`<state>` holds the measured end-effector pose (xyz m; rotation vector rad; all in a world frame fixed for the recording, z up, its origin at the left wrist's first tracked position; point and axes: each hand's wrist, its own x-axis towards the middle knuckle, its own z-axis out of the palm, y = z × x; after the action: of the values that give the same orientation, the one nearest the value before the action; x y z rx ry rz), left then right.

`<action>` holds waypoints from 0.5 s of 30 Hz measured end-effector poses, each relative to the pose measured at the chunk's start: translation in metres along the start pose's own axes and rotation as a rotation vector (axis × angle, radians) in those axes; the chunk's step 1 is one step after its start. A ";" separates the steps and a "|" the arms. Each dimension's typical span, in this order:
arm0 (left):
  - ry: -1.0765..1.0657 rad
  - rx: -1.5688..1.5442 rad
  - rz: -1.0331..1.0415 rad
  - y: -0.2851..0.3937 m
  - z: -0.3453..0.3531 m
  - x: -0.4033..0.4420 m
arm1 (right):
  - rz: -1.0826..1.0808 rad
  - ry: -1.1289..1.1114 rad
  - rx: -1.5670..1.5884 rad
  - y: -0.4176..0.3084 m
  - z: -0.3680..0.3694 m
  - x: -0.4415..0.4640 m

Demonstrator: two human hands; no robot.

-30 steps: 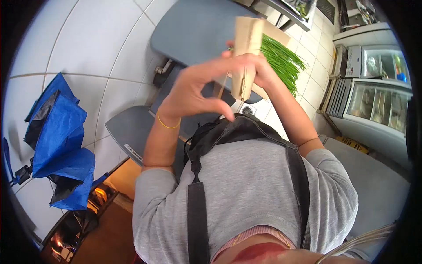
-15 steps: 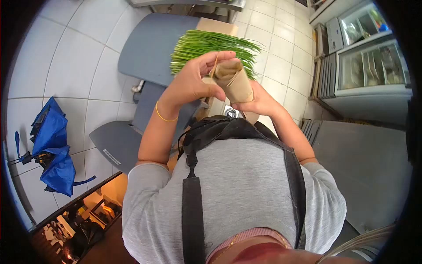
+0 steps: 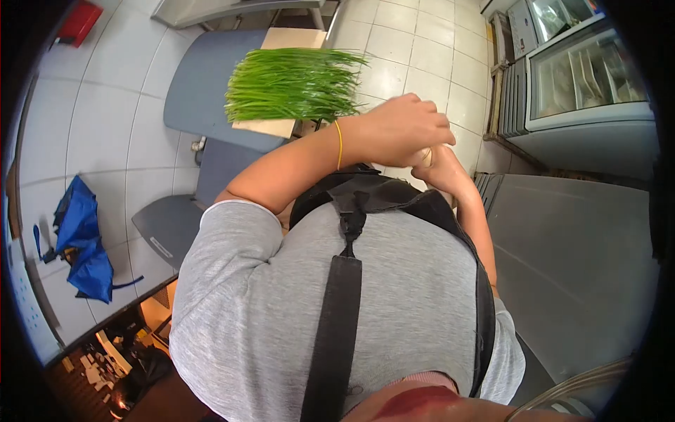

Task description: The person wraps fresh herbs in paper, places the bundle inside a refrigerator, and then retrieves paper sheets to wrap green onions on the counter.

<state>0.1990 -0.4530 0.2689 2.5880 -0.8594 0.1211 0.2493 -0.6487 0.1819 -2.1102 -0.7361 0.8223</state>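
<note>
My left hand (image 3: pixel 406 131), with a thin yellow band round its wrist, has its fingers curled and lies across the front of my right hand (image 3: pixel 448 173). Both are closed and close together at the right of my chest. Between them shows only a small pale bit, which fits the brown paper roll; the rest is hidden behind my hands. Whatever the left fingers grip cannot be seen. Left of the hands, a wide bundle of green chives (image 3: pixel 295 84) lies on a pale board (image 3: pixel 271 126).
The board rests on a grey chair (image 3: pixel 204 84). A folded blue umbrella (image 3: pixel 88 239) is against the tiles at left. Glass-door fridges (image 3: pixel 590 81) and a grey cabinet (image 3: pixel 569 253) stand at right. A metal table edge (image 3: pixel 232 5) is at the top.
My hands have moved right, away from the chives. The left hand, open beside the roll with a rubber band at its fingers before, is now curled over the right. The roll is now mostly hidden.
</note>
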 end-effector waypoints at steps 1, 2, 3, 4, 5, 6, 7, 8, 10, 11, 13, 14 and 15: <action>0.075 0.052 0.098 -0.007 0.011 0.008 | -0.073 0.074 0.044 0.006 -0.007 0.005; 0.016 0.150 0.079 -0.014 0.022 0.016 | -0.038 0.016 0.043 0.012 -0.020 0.011; -0.037 0.247 0.062 -0.022 0.029 0.026 | 0.000 -0.040 0.039 0.006 -0.039 0.017; -0.084 0.342 0.050 -0.034 0.040 0.037 | 0.041 -0.092 0.033 0.007 -0.058 0.024; -0.014 0.269 0.035 -0.052 0.058 0.052 | 0.038 -0.182 0.071 0.020 -0.074 0.036; -0.025 0.198 0.051 -0.069 0.065 0.066 | 0.073 -0.283 0.121 0.025 -0.096 0.045; -0.029 0.132 0.077 -0.087 0.067 0.077 | 0.087 -0.377 0.191 0.034 -0.120 0.053; -0.031 0.070 0.111 -0.107 0.064 0.092 | 0.097 -0.462 0.260 0.045 -0.147 0.061; 0.046 -0.051 0.149 -0.138 0.050 0.123 | -0.005 -0.492 0.778 0.079 -0.179 0.080; 0.123 -0.155 0.113 -0.153 0.048 0.139 | 0.050 -0.528 0.893 0.105 -0.201 0.093; 0.183 -0.242 0.054 -0.181 0.045 0.172 | 0.070 -0.451 1.182 0.111 -0.237 0.109; 0.173 -0.205 0.028 -0.197 0.038 0.191 | 0.031 -0.399 1.220 0.114 -0.255 0.124; 0.188 -0.194 0.022 -0.213 0.027 0.210 | 0.002 -0.273 1.209 0.121 -0.276 0.139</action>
<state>0.4930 -0.4259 0.2132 2.3450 -0.7893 0.2693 0.5699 -0.7355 0.1851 -0.9221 -0.2178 1.1649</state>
